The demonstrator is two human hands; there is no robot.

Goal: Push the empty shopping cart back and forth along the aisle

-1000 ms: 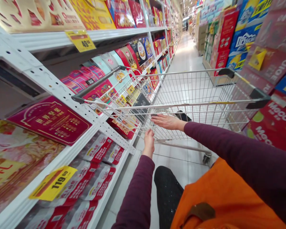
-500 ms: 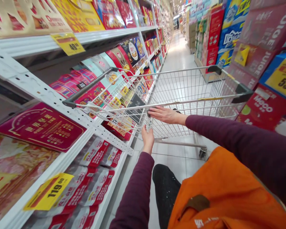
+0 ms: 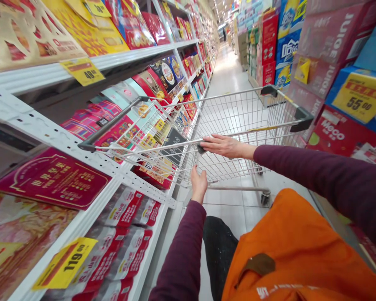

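A wire shopping cart (image 3: 238, 110) stands tilted in a shop aisle right in front of me. My right hand (image 3: 223, 146) lies along the cart's rear top bar (image 3: 269, 130) with its fingers stretched out flat. Lower down, my left hand (image 3: 199, 182) reaches up to the wire back of the cart and its fingers close on the wires. Both arms wear dark purple sleeves. The cart's basket looks empty.
White shelves (image 3: 81, 215) on the left hold red and gold gift boxes (image 3: 52, 177) and yellow price tags (image 3: 65, 262). Stacked juice cartons (image 3: 332, 125) line the right. An orange cloth (image 3: 288, 251) covers my front. The tiled aisle (image 3: 228, 73) runs ahead.
My right hand rose from inside the cart's back onto the top bar. The left hand stayed at the wire back. The view swung slightly right.
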